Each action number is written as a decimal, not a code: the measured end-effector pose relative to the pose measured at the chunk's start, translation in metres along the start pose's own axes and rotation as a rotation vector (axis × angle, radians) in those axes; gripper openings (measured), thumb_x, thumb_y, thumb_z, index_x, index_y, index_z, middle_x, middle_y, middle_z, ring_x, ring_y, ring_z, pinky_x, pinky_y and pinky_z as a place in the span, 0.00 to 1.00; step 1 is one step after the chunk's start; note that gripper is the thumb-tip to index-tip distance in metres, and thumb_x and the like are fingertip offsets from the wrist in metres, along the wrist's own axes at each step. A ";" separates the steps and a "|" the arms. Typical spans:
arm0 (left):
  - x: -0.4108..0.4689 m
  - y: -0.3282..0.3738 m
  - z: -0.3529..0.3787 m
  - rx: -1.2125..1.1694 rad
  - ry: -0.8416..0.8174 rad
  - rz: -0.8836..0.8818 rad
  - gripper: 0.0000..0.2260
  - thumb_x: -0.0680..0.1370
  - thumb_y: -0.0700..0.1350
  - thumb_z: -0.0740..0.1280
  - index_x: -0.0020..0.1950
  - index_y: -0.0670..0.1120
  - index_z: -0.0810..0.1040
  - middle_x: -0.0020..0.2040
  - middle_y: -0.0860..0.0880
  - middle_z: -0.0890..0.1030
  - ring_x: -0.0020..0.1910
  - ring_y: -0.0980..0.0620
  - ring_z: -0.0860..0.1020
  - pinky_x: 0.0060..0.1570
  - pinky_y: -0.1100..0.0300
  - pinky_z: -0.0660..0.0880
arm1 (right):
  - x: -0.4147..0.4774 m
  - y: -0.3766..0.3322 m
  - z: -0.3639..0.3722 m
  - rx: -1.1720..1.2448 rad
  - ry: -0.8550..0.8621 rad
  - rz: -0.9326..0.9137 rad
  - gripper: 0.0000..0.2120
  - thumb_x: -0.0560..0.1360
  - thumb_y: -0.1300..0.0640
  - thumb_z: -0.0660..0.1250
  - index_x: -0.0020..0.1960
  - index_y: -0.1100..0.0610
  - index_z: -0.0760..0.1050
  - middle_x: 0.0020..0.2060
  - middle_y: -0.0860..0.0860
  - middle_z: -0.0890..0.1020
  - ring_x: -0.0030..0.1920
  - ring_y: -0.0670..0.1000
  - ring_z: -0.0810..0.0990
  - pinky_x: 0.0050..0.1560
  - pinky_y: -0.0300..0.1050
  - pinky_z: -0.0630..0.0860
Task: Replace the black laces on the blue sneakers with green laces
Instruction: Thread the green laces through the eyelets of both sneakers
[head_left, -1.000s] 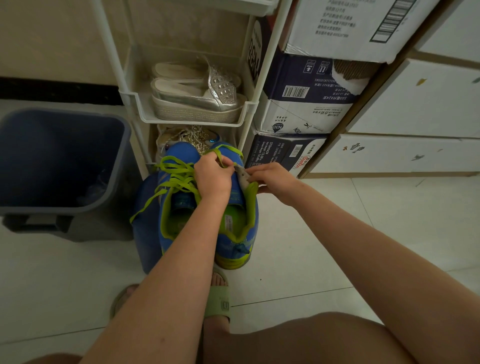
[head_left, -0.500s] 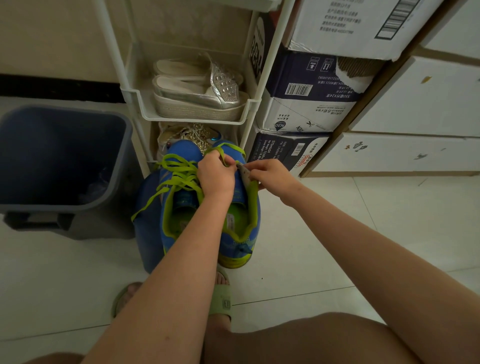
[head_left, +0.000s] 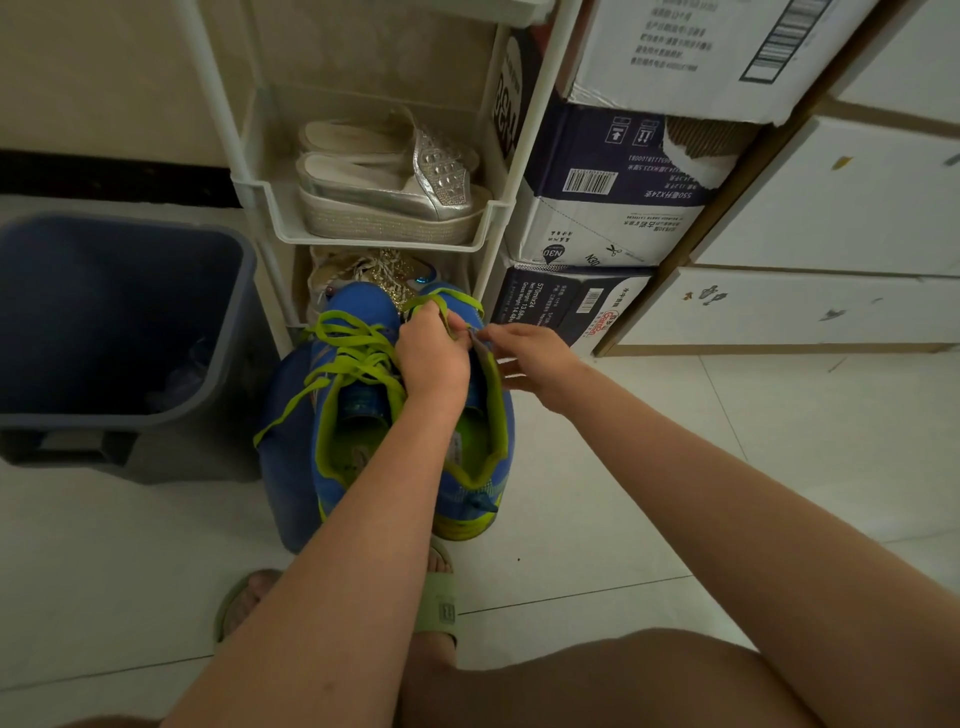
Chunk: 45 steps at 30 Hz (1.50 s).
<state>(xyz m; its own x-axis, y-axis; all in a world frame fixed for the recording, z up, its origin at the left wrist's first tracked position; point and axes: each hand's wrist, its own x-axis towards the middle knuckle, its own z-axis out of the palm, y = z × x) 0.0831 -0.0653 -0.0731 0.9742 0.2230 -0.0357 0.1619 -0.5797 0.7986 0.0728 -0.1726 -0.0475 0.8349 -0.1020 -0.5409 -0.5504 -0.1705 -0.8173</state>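
Lacing step: second blue sneaker (head_left: 470, 501) sits at 3 o'clock of the laced sneaker (head_left: 358, 306). Your left hand (head_left: 431, 356) grips the green lace (head_left: 457, 299); your right hand (head_left: 535, 364) pinches the eyelet flap. Next, thread the tip through and pull it snug.

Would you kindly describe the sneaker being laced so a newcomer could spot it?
Find the white shoe rack beside the dark bin; a blue pair stands before its bottom shelf. Take the sneaker nearer the cardboard boxes, under the left hand and right hand. Its neighbour is laced up; this one has only a green lace loop near its toe.
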 end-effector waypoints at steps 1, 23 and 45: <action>0.001 0.000 0.000 -0.005 -0.007 0.000 0.02 0.76 0.39 0.68 0.47 0.43 0.77 0.50 0.47 0.82 0.51 0.48 0.79 0.51 0.55 0.73 | 0.002 0.000 0.003 0.008 0.004 0.010 0.11 0.78 0.56 0.65 0.56 0.61 0.76 0.36 0.52 0.74 0.33 0.48 0.73 0.27 0.34 0.74; 0.011 -0.019 -0.039 -0.089 0.054 -0.076 0.18 0.76 0.29 0.57 0.60 0.41 0.78 0.61 0.44 0.78 0.61 0.46 0.75 0.57 0.57 0.73 | 0.003 -0.007 -0.022 -0.510 0.162 -0.156 0.19 0.78 0.47 0.63 0.51 0.64 0.80 0.40 0.56 0.78 0.39 0.51 0.75 0.44 0.47 0.72; 0.056 0.006 -0.015 0.497 -0.124 -0.175 0.13 0.78 0.51 0.63 0.54 0.43 0.78 0.58 0.42 0.78 0.69 0.39 0.61 0.64 0.50 0.57 | 0.020 0.007 0.001 -0.267 0.026 -0.072 0.08 0.78 0.59 0.63 0.42 0.62 0.73 0.33 0.56 0.73 0.30 0.49 0.68 0.22 0.35 0.63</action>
<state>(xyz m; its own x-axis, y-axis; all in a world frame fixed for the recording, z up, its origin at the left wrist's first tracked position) 0.1362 -0.0444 -0.0614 0.9323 0.2727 -0.2376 0.3493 -0.8496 0.3953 0.0858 -0.1749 -0.0647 0.8735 -0.1046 -0.4755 -0.4708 -0.4303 -0.7702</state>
